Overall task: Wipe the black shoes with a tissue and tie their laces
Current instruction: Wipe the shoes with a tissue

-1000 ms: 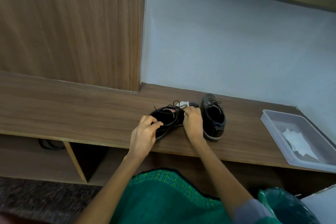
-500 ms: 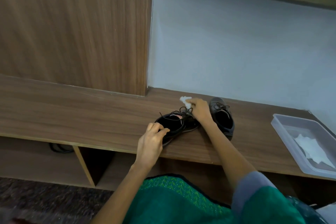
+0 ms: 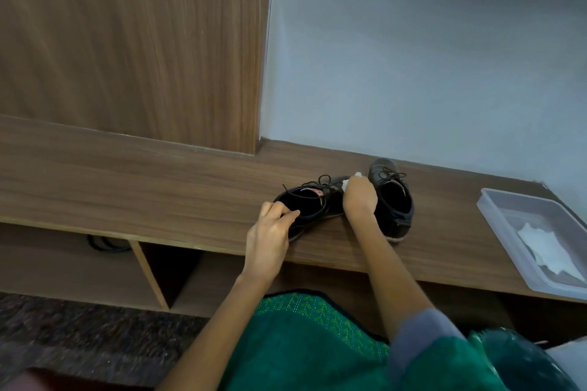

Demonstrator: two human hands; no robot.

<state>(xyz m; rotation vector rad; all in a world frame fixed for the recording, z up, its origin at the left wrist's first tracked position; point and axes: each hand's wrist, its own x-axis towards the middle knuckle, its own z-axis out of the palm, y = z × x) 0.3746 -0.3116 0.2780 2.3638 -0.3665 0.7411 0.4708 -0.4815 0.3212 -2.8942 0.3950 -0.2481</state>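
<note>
Shoes: 2 sit side by side on the bench (image 3: 158, 187); your left hand (image 3: 270, 232) grips the left shoe (image 3: 313, 205) at its heel, your right hand (image 3: 360, 197) pinches the tissue (image 3: 347, 181) against its toe. Its loose laces (image 3: 320, 182) could snag the tissue and tear it, or a hard push could slide the shoe.

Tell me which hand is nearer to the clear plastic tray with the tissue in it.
Right. The right hand sits between the two shoes, holding a tissue, on the side toward the tray. The left hand grips the heel of the left shoe, farther away.
</note>
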